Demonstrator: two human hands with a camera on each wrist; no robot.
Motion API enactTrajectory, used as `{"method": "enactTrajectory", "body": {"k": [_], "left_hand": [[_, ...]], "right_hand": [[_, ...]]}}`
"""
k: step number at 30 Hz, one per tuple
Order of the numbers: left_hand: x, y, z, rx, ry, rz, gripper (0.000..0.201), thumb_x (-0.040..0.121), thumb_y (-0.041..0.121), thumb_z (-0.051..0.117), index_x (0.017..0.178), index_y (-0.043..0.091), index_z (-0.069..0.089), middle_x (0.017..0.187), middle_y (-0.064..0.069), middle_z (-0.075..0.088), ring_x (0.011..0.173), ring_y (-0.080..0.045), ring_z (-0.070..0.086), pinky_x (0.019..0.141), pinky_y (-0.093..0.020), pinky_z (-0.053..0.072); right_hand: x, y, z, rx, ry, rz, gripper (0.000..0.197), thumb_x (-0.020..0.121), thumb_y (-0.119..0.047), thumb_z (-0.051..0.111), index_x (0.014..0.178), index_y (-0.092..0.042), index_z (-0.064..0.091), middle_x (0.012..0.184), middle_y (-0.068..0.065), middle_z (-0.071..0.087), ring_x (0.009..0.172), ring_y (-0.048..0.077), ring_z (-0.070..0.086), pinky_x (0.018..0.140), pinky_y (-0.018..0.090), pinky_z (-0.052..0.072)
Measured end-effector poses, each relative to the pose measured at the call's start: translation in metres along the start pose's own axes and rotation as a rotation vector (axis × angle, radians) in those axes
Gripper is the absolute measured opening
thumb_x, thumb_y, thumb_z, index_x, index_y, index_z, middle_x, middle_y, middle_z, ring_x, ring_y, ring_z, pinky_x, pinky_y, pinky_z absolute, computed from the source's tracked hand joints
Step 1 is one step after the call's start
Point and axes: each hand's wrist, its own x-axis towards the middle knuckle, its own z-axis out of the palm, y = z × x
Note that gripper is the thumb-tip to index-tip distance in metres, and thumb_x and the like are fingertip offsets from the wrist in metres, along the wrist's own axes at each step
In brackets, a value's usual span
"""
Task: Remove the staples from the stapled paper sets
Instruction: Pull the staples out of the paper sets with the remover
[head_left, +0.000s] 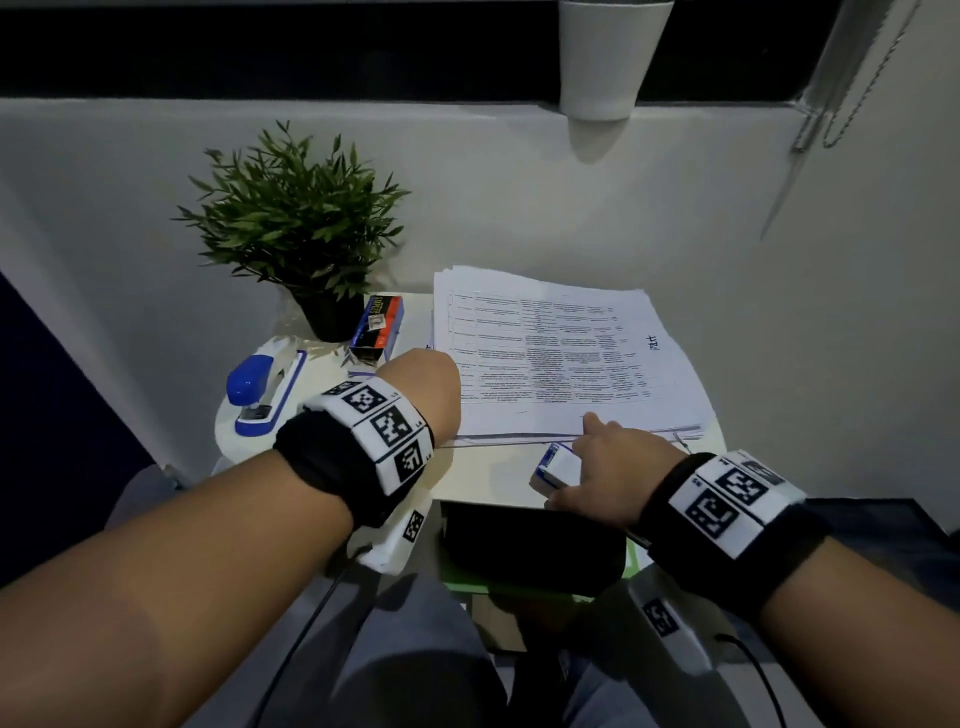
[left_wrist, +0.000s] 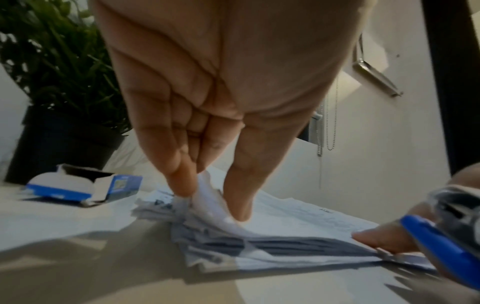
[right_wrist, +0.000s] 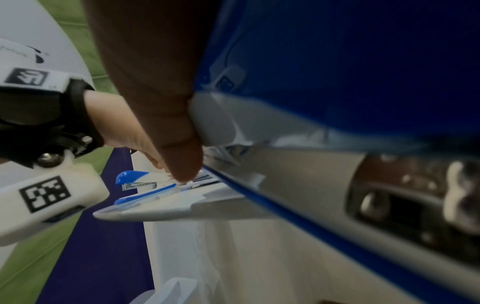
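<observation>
A thick stack of printed paper sets (head_left: 561, 353) lies on the small white table (head_left: 493, 478). My left hand (left_wrist: 213, 195) is at the stack's near left corner; thumb and fingers pinch the curled-up corner of the top sheets (left_wrist: 207, 191). From the head view its fingers are hidden behind the left wrist (head_left: 421, 384). My right hand (head_left: 597, 452) grips a blue-and-white staple remover (head_left: 556, 465) at the stack's near edge, with its index finger stretched out onto that edge. The remover (right_wrist: 337, 82) fills the right wrist view, with the thumb (right_wrist: 179, 160) beside it.
A blue-and-white stapler (head_left: 265, 389) lies at the table's left edge. Behind it stand a potted plant (head_left: 322, 312) and an open staple box (head_left: 376, 327). A black object (head_left: 530, 545) sits on my lap by the table's near edge. A wall rises close behind the table.
</observation>
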Motion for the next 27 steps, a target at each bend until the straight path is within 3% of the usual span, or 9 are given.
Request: {"method": "enactTrajectory", "body": {"k": [3,5,9,12,14,18,23,25,27], "left_hand": [[-0.003,0.006,0.002,0.026,0.042,0.029,0.031,0.086,0.013,0.053,0.06,0.016,0.036,0.064,0.003,0.036,0.055,-0.01,0.035,0.053,-0.024,0.035],[-0.005,0.007,0.001,-0.007,0.049,0.026,0.033,0.086,0.02,0.056,0.059,0.016,0.037,0.063,0.003,0.038,0.053,-0.008,0.034,0.047,-0.023,0.03],[-0.002,0.0,0.002,-0.071,0.001,-0.024,0.038,0.089,0.032,0.054,0.06,0.014,0.038,0.063,0.001,0.04,0.054,-0.01,0.037,0.045,-0.023,0.026],[0.002,-0.006,0.007,-0.09,-0.053,-0.036,0.041,0.094,0.031,0.049,0.058,0.014,0.038,0.063,0.001,0.039,0.061,-0.014,0.042,0.052,-0.024,0.032],[0.003,-0.007,0.008,-0.091,-0.067,-0.028,0.041,0.095,0.027,0.047,0.058,0.014,0.038,0.063,0.001,0.039,0.06,-0.013,0.04,0.049,-0.024,0.03],[0.004,-0.006,0.006,-0.037,-0.075,0.015,0.038,0.095,0.018,0.046,0.058,0.014,0.039,0.063,0.001,0.038,0.066,-0.016,0.043,0.045,-0.021,0.026],[0.009,-0.013,0.01,-0.079,-0.092,-0.016,0.037,0.093,0.017,0.047,0.057,0.013,0.039,0.061,-0.001,0.039,0.056,-0.014,0.039,0.047,-0.023,0.027],[0.009,-0.017,0.012,-0.094,-0.086,-0.017,0.033,0.092,0.018,0.047,0.06,0.011,0.044,0.063,-0.002,0.042,0.063,-0.018,0.045,0.049,-0.023,0.029],[0.006,-0.021,0.011,-0.098,-0.083,-0.018,0.025,0.091,0.02,0.048,0.074,0.006,0.059,0.076,-0.005,0.054,0.079,-0.022,0.055,0.06,-0.024,0.037]], "right_hand": [[-0.001,0.001,-0.002,-0.02,0.002,-0.004,0.059,0.081,-0.067,0.05,0.109,-0.015,0.055,0.119,0.006,0.042,0.109,0.027,0.049,0.087,0.039,0.042],[-0.003,0.003,-0.006,0.028,0.008,-0.005,0.061,0.081,-0.065,0.052,0.114,-0.014,0.054,0.117,0.006,0.047,0.106,0.026,0.052,0.087,0.037,0.044],[-0.003,0.024,-0.015,0.412,0.119,0.097,0.045,0.079,-0.06,0.059,0.096,-0.018,0.059,0.1,0.005,0.061,0.092,0.023,0.056,0.075,0.028,0.04],[0.008,0.053,-0.022,0.59,0.315,0.321,0.08,0.06,-0.077,0.048,0.103,-0.012,0.065,0.108,0.016,0.063,0.098,0.031,0.06,0.084,0.035,0.047],[0.012,0.07,-0.024,0.563,0.338,0.414,0.088,0.064,-0.079,0.042,0.113,-0.009,0.063,0.115,0.02,0.062,0.103,0.035,0.058,0.087,0.036,0.046],[0.014,0.087,-0.024,0.719,0.284,0.434,0.053,0.088,-0.051,0.055,0.11,-0.004,0.063,0.107,0.017,0.061,0.09,0.029,0.053,0.075,0.03,0.036],[0.014,0.09,-0.023,0.783,0.315,0.437,0.036,0.089,-0.043,0.06,0.088,-0.008,0.058,0.088,0.01,0.056,0.077,0.027,0.051,0.066,0.03,0.033],[0.013,0.089,-0.021,0.806,0.315,0.435,0.034,0.088,-0.042,0.061,0.077,-0.01,0.056,0.08,0.007,0.056,0.069,0.021,0.051,0.058,0.031,0.033],[0.013,0.089,-0.018,0.818,0.34,0.424,0.032,0.088,-0.041,0.062,0.081,-0.011,0.059,0.079,0.007,0.057,0.068,0.02,0.052,0.059,0.031,0.034]]}}
